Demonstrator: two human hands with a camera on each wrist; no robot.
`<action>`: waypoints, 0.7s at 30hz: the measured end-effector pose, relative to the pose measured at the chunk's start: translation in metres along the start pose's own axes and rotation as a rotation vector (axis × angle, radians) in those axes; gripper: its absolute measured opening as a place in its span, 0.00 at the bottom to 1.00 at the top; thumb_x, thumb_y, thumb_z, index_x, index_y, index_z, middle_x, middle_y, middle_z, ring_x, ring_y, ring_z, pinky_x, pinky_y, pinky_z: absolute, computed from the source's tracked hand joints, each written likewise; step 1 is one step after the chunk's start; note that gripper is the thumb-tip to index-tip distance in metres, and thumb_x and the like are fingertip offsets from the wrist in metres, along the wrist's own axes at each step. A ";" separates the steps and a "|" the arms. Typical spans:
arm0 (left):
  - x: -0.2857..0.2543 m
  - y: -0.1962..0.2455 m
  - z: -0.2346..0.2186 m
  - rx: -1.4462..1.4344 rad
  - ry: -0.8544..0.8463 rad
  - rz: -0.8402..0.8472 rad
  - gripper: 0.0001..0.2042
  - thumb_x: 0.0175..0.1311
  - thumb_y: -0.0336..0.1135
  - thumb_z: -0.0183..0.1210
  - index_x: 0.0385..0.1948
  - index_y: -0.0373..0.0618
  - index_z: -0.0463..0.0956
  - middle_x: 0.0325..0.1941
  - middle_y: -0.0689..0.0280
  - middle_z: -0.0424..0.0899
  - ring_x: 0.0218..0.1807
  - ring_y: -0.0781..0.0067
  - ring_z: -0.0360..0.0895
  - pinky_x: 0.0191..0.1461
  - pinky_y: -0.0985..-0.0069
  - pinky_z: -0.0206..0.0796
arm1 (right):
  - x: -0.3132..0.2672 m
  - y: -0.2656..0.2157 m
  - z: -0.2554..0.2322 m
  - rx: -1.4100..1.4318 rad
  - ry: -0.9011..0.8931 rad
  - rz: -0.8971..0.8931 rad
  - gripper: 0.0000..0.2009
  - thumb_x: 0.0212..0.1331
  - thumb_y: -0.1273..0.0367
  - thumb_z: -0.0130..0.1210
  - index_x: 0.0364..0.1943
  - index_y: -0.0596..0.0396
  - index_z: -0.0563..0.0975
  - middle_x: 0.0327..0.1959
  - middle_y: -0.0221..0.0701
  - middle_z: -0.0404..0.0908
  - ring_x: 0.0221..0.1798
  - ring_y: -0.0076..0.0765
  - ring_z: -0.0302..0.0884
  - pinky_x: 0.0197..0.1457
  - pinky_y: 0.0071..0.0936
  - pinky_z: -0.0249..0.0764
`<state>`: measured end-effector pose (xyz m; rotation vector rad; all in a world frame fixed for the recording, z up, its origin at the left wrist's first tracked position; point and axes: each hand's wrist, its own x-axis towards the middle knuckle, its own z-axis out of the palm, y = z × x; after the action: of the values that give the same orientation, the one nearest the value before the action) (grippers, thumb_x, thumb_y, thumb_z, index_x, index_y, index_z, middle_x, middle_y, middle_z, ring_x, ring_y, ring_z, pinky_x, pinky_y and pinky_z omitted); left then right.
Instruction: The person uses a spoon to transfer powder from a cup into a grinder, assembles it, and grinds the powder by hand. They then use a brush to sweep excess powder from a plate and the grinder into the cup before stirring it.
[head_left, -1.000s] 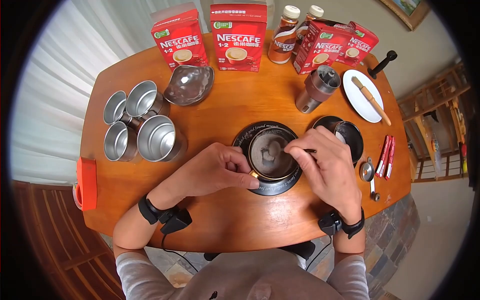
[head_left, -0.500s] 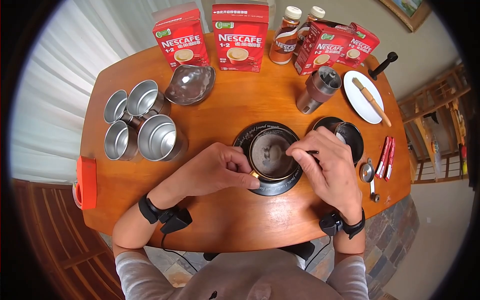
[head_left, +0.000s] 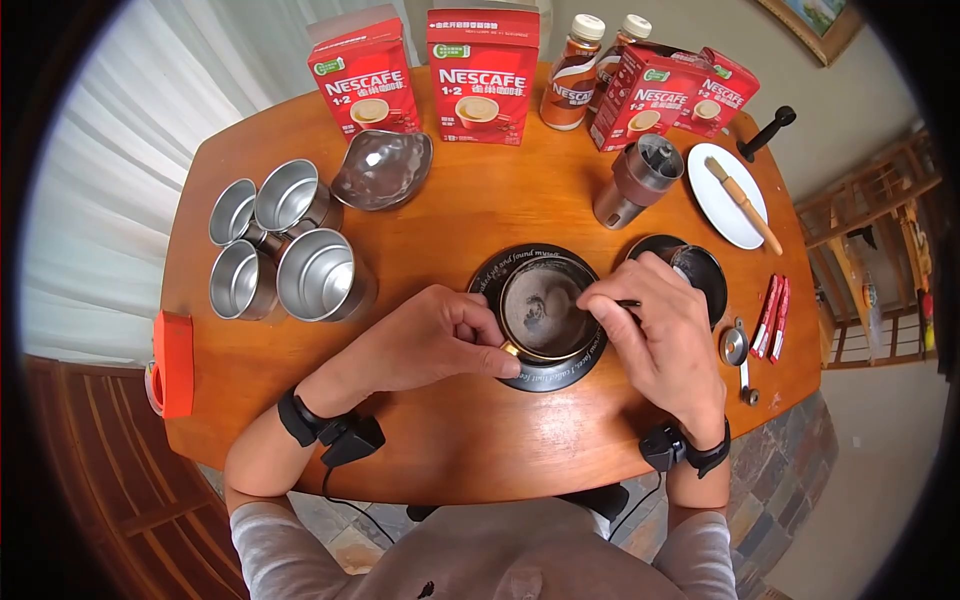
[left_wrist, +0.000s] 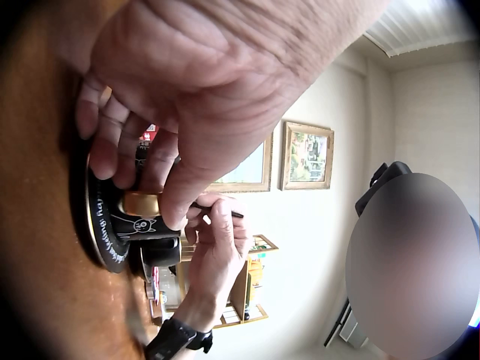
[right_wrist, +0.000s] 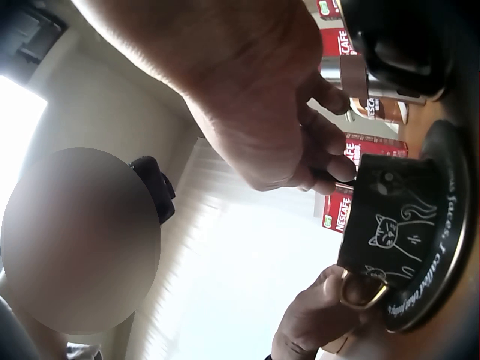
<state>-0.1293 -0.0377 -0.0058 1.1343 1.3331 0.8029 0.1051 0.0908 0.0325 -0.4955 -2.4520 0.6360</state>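
Observation:
A black cup with white cat drawings stands on a black saucer with white lettering; grey-brown liquid shows inside it. My left hand pinches the cup's gold handle between thumb and fingers. Over the cup's right rim, my right hand pinches a thin dark utensil, whose lower end is hidden in the cup.
Four metal cups stand left; a dark dish and red boxes lie behind. To the right are a grinder, a second dark cup, a white plate with a brush, red sachets and a metal scoop.
The pattern on the liquid's surface has changed, and my right hand has shifted slightly to the right. My left hand stays on the handle.

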 end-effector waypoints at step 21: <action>-0.001 -0.002 -0.001 -0.006 -0.015 0.008 0.13 0.61 0.38 0.77 0.32 0.37 0.87 0.32 0.71 0.79 0.34 0.82 0.73 0.38 0.77 0.64 | 0.000 0.004 -0.005 -0.232 -0.094 -0.226 0.10 0.53 0.75 0.68 0.40 0.52 0.85 0.41 0.26 0.84 0.39 0.37 0.77 0.37 0.33 0.79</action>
<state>-0.1309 -0.0388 -0.0072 1.1393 1.3134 0.8021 0.1094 0.0954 0.0345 -0.2745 -2.6364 0.2901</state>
